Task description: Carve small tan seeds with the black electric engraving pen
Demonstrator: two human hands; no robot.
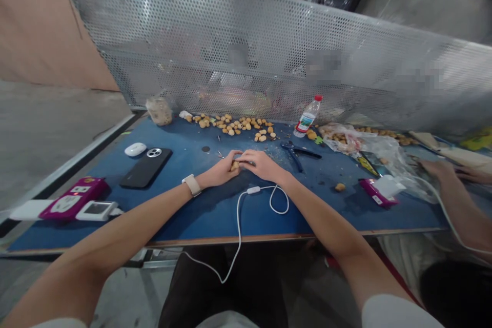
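Observation:
My left hand (219, 171) and my right hand (262, 165) meet near the middle of the blue worktable (215, 220). My left hand's fingers pinch a small tan nut (234, 166). My right hand's fingers grip a thin metal tool (249, 162), whose tip lies against the nut. A scattered row of similar tan nuts (226, 124) lies on the far side of the table. Blue-handled pliers (296, 154) rest to the right of my right hand. A white cable (239, 220) loops under my forearms.
A black phone (146, 167), white earbud case (135, 149) and pink-and-white packages (73, 198) lie left. A water bottle (308, 116) and plastic bag of nuts (357, 144) lie right. A perforated metal screen (230, 46) backs the table. Another person's hand (438, 170) rests far right.

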